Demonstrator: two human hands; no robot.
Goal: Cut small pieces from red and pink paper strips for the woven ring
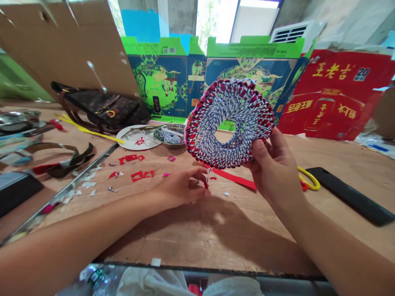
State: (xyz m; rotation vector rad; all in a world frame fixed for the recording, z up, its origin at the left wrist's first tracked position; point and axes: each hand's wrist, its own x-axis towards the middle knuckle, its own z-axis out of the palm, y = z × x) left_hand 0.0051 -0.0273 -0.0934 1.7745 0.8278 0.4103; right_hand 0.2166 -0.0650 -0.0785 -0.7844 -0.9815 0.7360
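Note:
My right hand (274,164) grips a round woven ring (203,127) by its lower right edge, thumb in front, and holds it upright above the table. The ring is knotted from white-and-dark-blue twisted cord, with a red and crimson outer rim and a round hole in the middle. From its bottom edge a short cord tail (208,172) hangs down. My left hand (185,185) is just below, low over the table, its fingers closed around the tail's lower end, where a bit of red shows.
Red scraps (143,175) and a red strip (234,179) lie on the wooden table (191,238). Behind are a white plate (123,133), a metal dish (174,144) with patterned cord, a brown handbag (105,107) and printed cartons (166,82). At right lies a black phone (352,197) beside a yellow ring (314,181).

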